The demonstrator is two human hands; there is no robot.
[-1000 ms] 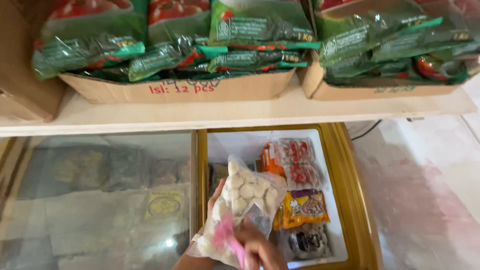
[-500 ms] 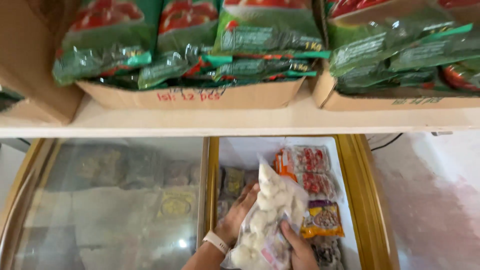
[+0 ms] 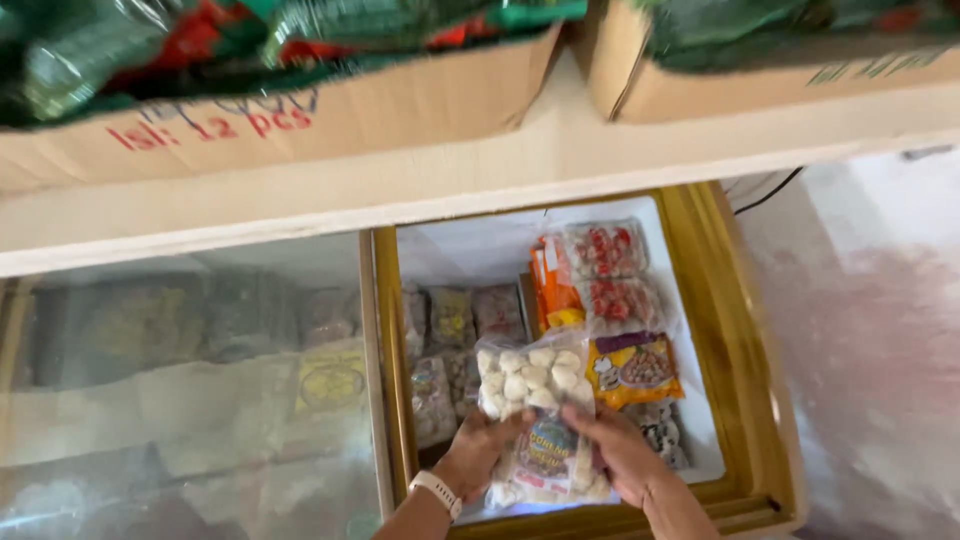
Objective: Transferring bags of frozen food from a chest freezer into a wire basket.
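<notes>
Head view: both hands grip a clear bag of white balls (image 3: 535, 415) over the open right half of a gold-framed chest freezer (image 3: 745, 400). Left hand (image 3: 480, 450) clasps its left edge, right hand (image 3: 625, 455) its right edge, fingers curled shut on it. Frosted glass lid (image 3: 180, 380) covers left half. White shelf (image 3: 560, 150) above w/ cardboard boxes (image 3: 330, 100); pale floor (image 3: 880, 330) at right.

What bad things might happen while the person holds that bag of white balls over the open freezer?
The clear bag of white balls is pinched only near its lower part by the left hand and right hand, so its top might flop over or the bag slip. It could then land on the orange packets below. Also, the freezer is open on this side, so cold may escape and the food might soften.
</notes>
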